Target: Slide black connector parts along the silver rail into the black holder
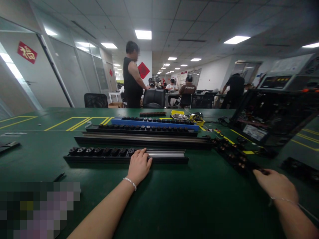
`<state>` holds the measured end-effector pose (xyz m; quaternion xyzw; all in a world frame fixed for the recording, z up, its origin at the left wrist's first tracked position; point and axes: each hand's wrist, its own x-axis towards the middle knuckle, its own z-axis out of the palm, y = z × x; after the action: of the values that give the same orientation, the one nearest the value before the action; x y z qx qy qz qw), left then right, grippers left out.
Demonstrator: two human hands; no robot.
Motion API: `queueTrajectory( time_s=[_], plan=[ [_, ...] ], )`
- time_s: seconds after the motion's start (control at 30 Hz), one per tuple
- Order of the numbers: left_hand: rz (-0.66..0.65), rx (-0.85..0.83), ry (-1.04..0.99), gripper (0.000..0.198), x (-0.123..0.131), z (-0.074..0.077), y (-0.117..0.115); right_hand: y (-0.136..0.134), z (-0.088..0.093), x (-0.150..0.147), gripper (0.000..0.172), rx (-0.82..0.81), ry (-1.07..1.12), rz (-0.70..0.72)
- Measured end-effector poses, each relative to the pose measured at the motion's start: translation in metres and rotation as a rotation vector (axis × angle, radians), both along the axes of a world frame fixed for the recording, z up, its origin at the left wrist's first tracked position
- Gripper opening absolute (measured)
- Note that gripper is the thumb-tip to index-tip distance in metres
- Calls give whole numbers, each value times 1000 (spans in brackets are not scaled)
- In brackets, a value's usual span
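My left hand (138, 165) rests on the nearest long black rail (169, 156), its fingers curled over the rail's front edge beside a row of several black round parts (99, 151). My right hand (275, 184) is closed on the near end of a black strip of parts (234, 154) that runs diagonally away to the left. Both hands wear thin wrist bracelets. Behind the near rail lie a longer black rail (142, 140), another black rail with parts (142, 129) and a blue rail (154, 122).
A green table (189, 199) with yellow lines carries everything. An open black machine case (271, 116) stands at the right. A metal bowl (179, 116) sits at the back. A person in black (132, 76) stands beyond the table, others sit farther off. Black chairs (96, 100) line the far edge.
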<state>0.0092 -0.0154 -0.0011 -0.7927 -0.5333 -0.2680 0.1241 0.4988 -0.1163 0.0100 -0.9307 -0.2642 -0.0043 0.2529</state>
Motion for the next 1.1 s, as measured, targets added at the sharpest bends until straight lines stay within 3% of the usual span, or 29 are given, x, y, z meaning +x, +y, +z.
queueTrajectory(
  time_s=[0.13, 0.57, 0.8, 0.97, 1.03, 1.1],
  plan=[
    [6, 2, 8, 30, 0, -1, 0, -2, -11, 28, 60, -166, 139, 9],
    [-8, 42, -59, 25, -3, 1, 2, 4, -26, 34, 63, -151, 30, 137],
    [166, 87, -89, 31, -19, 20, 5, 4, -24, 34, 56, 67, 99, 165],
    [307, 30, -38, 33, -49, 29, 18, 3, -15, -2, 28, 164, -106, 103],
    [311, -56, -11, 29, -59, 32, 22, 8, -9, -33, 25, 202, -224, 240],
    [290, -114, 13, 25, -65, 36, 23, 17, -3, -68, 27, 268, -312, 481]
  ],
)
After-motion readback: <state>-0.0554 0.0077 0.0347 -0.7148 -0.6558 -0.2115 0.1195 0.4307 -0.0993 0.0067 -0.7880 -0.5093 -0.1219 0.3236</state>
